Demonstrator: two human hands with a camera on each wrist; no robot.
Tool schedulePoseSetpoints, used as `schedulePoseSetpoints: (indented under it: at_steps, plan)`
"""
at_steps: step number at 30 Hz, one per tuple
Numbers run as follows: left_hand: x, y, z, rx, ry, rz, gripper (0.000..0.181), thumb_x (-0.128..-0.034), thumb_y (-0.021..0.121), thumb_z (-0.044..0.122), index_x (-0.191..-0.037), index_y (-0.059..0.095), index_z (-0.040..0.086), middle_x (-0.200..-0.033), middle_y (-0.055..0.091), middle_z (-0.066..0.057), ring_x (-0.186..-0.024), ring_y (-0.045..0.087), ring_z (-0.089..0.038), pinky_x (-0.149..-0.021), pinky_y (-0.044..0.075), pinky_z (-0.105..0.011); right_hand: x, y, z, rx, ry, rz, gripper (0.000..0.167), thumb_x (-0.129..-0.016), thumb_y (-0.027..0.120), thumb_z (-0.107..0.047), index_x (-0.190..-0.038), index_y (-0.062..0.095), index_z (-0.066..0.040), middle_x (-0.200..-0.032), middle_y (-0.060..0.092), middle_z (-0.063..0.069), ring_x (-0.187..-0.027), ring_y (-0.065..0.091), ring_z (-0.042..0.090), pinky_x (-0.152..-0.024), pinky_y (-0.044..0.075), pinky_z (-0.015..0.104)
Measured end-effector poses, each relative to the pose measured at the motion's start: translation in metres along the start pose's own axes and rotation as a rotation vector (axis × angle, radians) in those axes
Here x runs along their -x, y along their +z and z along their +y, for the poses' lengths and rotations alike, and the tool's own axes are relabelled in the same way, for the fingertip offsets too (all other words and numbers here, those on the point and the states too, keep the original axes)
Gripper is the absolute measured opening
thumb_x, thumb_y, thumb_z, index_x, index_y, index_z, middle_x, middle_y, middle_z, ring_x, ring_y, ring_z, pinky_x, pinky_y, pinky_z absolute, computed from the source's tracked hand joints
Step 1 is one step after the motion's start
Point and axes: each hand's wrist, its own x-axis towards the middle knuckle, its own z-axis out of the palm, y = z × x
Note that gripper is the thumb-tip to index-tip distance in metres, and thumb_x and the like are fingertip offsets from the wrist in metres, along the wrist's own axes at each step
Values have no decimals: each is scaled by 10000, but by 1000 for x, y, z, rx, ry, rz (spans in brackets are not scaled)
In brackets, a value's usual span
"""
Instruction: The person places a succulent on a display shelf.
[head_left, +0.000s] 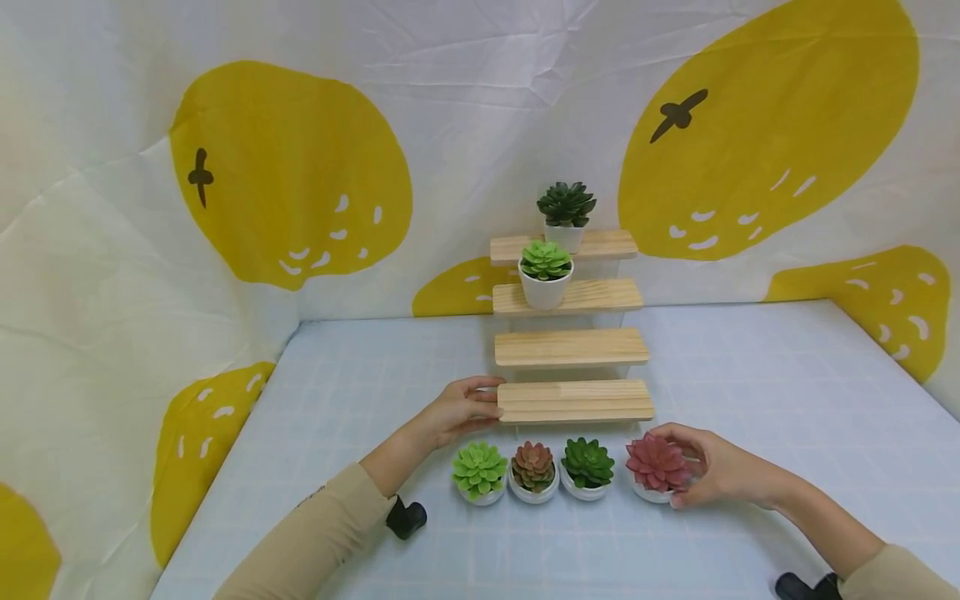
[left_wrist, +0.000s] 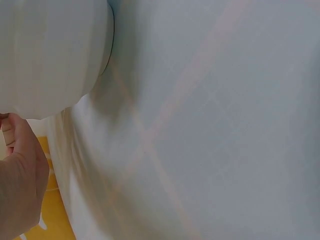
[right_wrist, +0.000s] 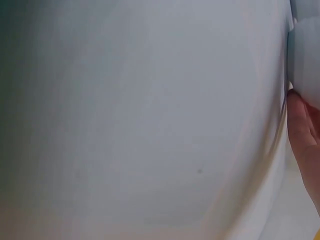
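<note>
In the head view my left hand (head_left: pixel 457 410) holds the left end of the lowest board of a tiered wooden shelf stand (head_left: pixel 576 402), one finger reaching toward its back edge. My right hand (head_left: pixel 716 467) grips a small white pot with a pinkish-red succulent (head_left: pixel 658 462), thumb in front and fingers behind. Left of it are potted succulents in a row: dark green (head_left: pixel 588 462), reddish-brown (head_left: pixel 533 467) and bright green (head_left: pixel 480 469). In the left wrist view my left hand (left_wrist: pixel 22 175) shows beyond a white pot (left_wrist: pixel 50 50). The right wrist view shows my right hand (right_wrist: pixel 304 135) against a white pot (right_wrist: pixel 306 60).
A dark green succulent (head_left: pixel 566 204) stands on the top board, and a light green one (head_left: pixel 546 271) on the board below. Behind hangs a white cloth (head_left: pixel 480 125) printed with yellow fruit. A pale blue checked cloth (head_left: pixel 375 358) covers the table.
</note>
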Motion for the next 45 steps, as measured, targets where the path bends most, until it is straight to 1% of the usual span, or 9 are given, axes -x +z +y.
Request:
schedulePoseSetpoints:
  at_steps: [6,12,15,22,28,32,35,41,45]
  plan:
    - [0,0,-1,4,0,8,542,-826,607,-110,-1339,465,-7,-1232,528,-239,-1014,582,-278,-864,512,-374,-1,1,-4,19,47,13,650,-753,743,-5,-1312,411,19,-1232,583,-2,-1083,545,78,-861,467,200]
    - [-1,2,-1,6,-3,7,544,-827,606,-109,-1342,461,-6,-1230,528,-237,-1010,581,-272,-863,513,-372,0,-1,-5,3,108,29,656,-749,749,-13,-1309,410,27,-1212,590,40,-1052,579,109,-835,493,225]
    - [0,2,0,9,-8,17,543,-826,603,-113,-1340,463,-6,-1224,532,-236,-993,586,-263,-858,515,-367,0,-1,-6,6,115,40,660,-744,753,-16,-1305,409,35,-1211,588,66,-1047,586,124,-835,498,233]
    - [0,3,2,18,-9,9,549,-830,599,-113,-1348,451,-6,-1236,520,-242,-999,585,-268,-876,505,-376,0,-1,-9,20,119,61,660,-739,755,-15,-1299,412,51,-1201,599,76,-1037,591,127,-831,497,229]
    - [-1,4,2,25,-14,7,548,-824,599,-122,-1342,456,-10,-1222,534,-237,-967,589,-247,-872,508,-375,5,-5,-16,9,183,127,672,-745,752,-29,-1308,396,60,-1219,574,118,-1029,585,107,-813,514,256]
    - [-1,4,1,23,-16,5,548,-823,600,-120,-1341,459,-10,-1215,539,-232,-953,590,-238,-871,508,-378,8,-9,-22,-3,207,165,679,-756,735,-24,-1323,370,57,-1217,570,67,-1036,570,81,-813,520,274]
    - [-1,4,1,22,-15,2,549,-825,601,-118,-1343,458,-7,-1216,536,-230,-958,586,-238,-877,505,-382,9,-12,-28,29,209,202,676,-763,733,-40,-1324,369,55,-1207,571,38,-1039,549,48,-814,514,256]
    - [-1,3,1,21,-11,5,546,-824,601,-116,-1341,461,-5,-1207,537,-224,-963,581,-239,-875,506,-375,5,-18,-46,133,250,282,687,-758,750,-111,-1325,388,29,-1237,526,135,-1025,517,23,-796,501,238]
    - [-1,1,0,18,-13,13,547,-825,603,-115,-1341,461,-3,-1207,536,-224,-970,580,-245,-863,512,-364,0,-23,-57,133,237,311,692,-760,747,-97,-1328,378,42,-1208,550,77,-1012,530,29,-788,514,253]
